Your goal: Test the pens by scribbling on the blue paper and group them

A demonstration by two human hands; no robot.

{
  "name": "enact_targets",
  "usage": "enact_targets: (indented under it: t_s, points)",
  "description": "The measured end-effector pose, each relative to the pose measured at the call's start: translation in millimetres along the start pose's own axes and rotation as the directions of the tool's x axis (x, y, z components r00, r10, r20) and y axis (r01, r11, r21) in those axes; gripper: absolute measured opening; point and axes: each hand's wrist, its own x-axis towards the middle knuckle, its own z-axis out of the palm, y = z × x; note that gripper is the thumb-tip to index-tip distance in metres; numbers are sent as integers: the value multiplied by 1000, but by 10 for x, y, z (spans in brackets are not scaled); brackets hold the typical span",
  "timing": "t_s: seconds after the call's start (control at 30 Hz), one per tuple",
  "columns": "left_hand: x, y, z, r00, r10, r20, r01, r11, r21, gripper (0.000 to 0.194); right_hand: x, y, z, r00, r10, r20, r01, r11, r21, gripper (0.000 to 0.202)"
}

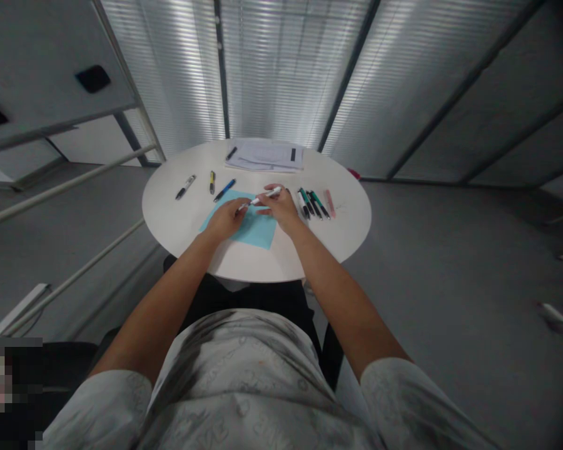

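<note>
Over a light blue sheet of paper (259, 235), both my hands are closed on a slim white pen (258, 199). My left hand (229, 219) grips its lower left end, which looks greyish. Its upper right part is between the fingers of my right hand (283, 205). The pen lies slanted, rising to the right. Whether it is capped is too small to tell. Just beyond the sheet's far left corner lies a blue pen (224, 190). To the right of my right hand, several black, white and green pens (313, 203) lie side by side, next to a pink strip (330, 203).
A yellow pen (212, 182) and a black-and-white pen (186, 187) lie on the left of the round white table (164, 215). At its far side is a stack of papers (267, 155) with a dark pen (231, 153) on it. Metal rails (70, 170) stand left.
</note>
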Motion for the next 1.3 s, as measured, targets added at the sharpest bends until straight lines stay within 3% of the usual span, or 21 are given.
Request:
enact_targets:
  t_s: [0.1,0.2,0.47,0.6,0.73,0.83,1.03,1.17,1.3]
  points:
    - [-4,-15,-1,1000,20,-4,-20,999,-33,34,-7,-1,-10,1000,-31,-4,31,999,38,59]
    - [-10,-21,-13,1000,19,-4,-19,997,-78,34,-13,-32,-18,999,-25,30,24,999,43,54]
    - [-9,32,-20,997,6,77,-11,998,57,34,-8,-82,-18,990,124,-69,-126,992,-20,48]
    - [-4,30,-27,999,-2,51,3,1000,-24,33,-51,-96,11,993,117,-20,-117,993,3,50]
    - [2,21,-39,997,-76,16,77,994,-79,32,-75,-109,18,992,117,45,-120,991,52,49]
    - [12,24,-43,991,-134,7,135,989,-68,31,-39,-94,-1,992,119,36,-120,991,50,36]
    - [31,39,-54,992,-127,2,127,991,-47,27,-6,-59,-31,994,44,-96,-58,987,-148,27]
    - [30,36,-62,994,-106,6,106,994,-20,25,-43,-56,-34,998,-13,-59,-9,934,-356,27]
    - [23,25,-57,995,-97,-9,96,995,-35,26,-33,-61,-32,998,26,-55,-41,952,-304,24]
